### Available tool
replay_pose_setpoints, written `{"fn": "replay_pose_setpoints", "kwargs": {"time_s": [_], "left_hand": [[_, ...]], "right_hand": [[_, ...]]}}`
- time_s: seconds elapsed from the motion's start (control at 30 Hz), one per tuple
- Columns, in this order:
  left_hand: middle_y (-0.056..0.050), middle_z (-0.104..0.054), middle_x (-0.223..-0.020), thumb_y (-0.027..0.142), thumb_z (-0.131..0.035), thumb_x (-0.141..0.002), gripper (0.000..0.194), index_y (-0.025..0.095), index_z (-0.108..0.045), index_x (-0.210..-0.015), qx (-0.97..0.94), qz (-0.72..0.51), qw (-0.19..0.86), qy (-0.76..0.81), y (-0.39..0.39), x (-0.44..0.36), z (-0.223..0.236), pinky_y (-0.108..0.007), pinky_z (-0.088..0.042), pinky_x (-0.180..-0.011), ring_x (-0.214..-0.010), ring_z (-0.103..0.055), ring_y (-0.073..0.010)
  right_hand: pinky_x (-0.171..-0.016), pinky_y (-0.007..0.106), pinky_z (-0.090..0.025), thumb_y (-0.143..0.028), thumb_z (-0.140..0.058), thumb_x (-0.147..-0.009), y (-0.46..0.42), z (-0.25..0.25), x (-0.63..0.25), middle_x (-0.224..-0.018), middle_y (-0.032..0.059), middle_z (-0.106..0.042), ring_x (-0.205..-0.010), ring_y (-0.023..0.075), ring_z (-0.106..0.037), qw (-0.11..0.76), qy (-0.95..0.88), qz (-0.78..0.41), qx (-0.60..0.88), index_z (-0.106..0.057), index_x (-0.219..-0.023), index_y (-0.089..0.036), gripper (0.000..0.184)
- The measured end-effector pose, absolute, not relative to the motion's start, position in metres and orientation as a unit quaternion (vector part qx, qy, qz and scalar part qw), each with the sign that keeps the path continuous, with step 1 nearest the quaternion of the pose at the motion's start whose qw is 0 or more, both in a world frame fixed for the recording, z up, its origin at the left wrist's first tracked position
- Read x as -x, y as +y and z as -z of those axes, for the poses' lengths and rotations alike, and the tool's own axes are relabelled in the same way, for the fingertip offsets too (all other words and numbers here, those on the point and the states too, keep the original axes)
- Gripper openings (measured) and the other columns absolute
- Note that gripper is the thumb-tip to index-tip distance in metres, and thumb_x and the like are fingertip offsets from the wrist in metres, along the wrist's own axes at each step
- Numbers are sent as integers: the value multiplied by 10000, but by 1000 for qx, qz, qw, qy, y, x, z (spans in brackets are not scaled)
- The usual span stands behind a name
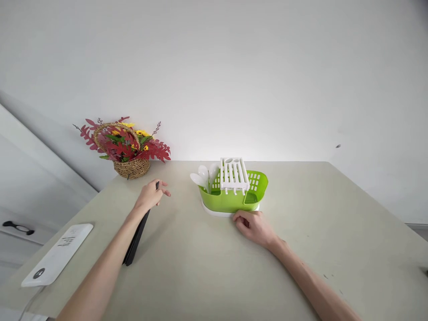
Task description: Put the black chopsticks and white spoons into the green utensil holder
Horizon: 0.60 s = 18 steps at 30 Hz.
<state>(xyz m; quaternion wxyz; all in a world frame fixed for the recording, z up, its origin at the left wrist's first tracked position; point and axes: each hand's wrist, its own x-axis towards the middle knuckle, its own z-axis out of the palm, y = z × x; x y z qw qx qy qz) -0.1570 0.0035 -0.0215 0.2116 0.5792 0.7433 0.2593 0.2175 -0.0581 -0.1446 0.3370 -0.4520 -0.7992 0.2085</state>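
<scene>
Over the left part of the table (187,267), gripping black sticks (136,240) aslant near the top with the left hand (152,195), loosely extending other fingers; already having white spoons (201,176) standing in the green rack (220,203), but holding the sticks outside it; curling the fingers of the right hand (254,226) at the rack's white base (214,213), perhaps gripping it, hard to tell

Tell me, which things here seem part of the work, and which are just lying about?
Probably part of the work:
Black sticks, held in the left hand
Green rack, right hand at its base
White spoons, in the rack

Probably just lying about:
Flower basket
White slab with a cord
</scene>
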Motion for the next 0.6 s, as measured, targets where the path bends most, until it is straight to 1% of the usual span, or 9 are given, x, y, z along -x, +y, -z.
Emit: {"fn": "replay_pose_setpoints", "kwargs": {"time_s": [0.17, 0.27, 0.33, 0.4, 0.43, 0.5, 0.6], "left_hand": [[-26, -756, -728, 408, -477, -910, 290, 218, -687, -975, -579, -240, 187, 756, 6, 160, 33, -260, -402, -436, -386, -499, -139], [-27, -733, -707, 411, -506, -897, 276, 234, -717, -917, -581, -231, 164, 763, 8, 163, 39, -266, -437, -495, -510, -610, -185], [-52, -754, -761, 422, -549, -883, 251, 237, -719, -895, -579, -231, 137, 770, 10, 165, 44, -278, -485, -592, -690, -698, -238], [-80, -787, -870, 424, -590, -871, 233, 238, -721, -922, -575, -235, 111, 776, 12, 168, 49, -302, -520, -715, -877, -731, -287], [-90, -797, -927, 420, -601, -871, 233, 238, -723, -949, -573, -236, 102, 778, 13, 170, 51, -316, -528, -769, -939, -734, -302], [-103, -804, -1013, 412, -605, -880, 239, 237, -725, -990, -571, -236, 94, 781, 14, 173, 57, -334, -535, -841, -1001, -738, -312], [-112, -802, -1076, 402, -604, -896, 227, 231, -725, -984, -569, -229, 89, 785, 13, 177, 67, -338, -538, -890, -1053, -741, -311]], "right_hand": [[-598, 243, -395, -179, -538, -846, -59, 144, -217, -635, -26, -639, -537, 116, -485, 341, -797, -206, 454, -717, -851, -242, 189], [-597, 238, -394, -167, -537, -838, -59, 142, -217, -630, -30, -632, -535, 111, -485, 345, -795, -210, 452, -713, -839, -240, 191], [-595, 238, -394, -166, -537, -836, -59, 141, -217, -626, -30, -628, -532, 111, -485, 343, -796, -212, 452, -713, -838, -238, 190], [-595, 238, -395, -167, -537, -837, -60, 141, -217, -628, -29, -629, -532, 111, -487, 341, -797, -211, 453, -714, -843, -238, 191], [-598, 239, -397, -167, -537, -837, -60, 141, -217, -630, -30, -630, -533, 111, -488, 340, -797, -211, 453, -714, -846, -240, 192], [-605, 239, -402, -167, -537, -839, -59, 142, -218, -631, -34, -631, -533, 110, -490, 339, -797, -210, 454, -715, -850, -241, 193], [-605, 240, -402, -172, -539, -846, -59, 143, -218, -628, -36, -631, -531, 109, -486, 338, -795, -213, 455, -717, -855, -240, 191]]}}
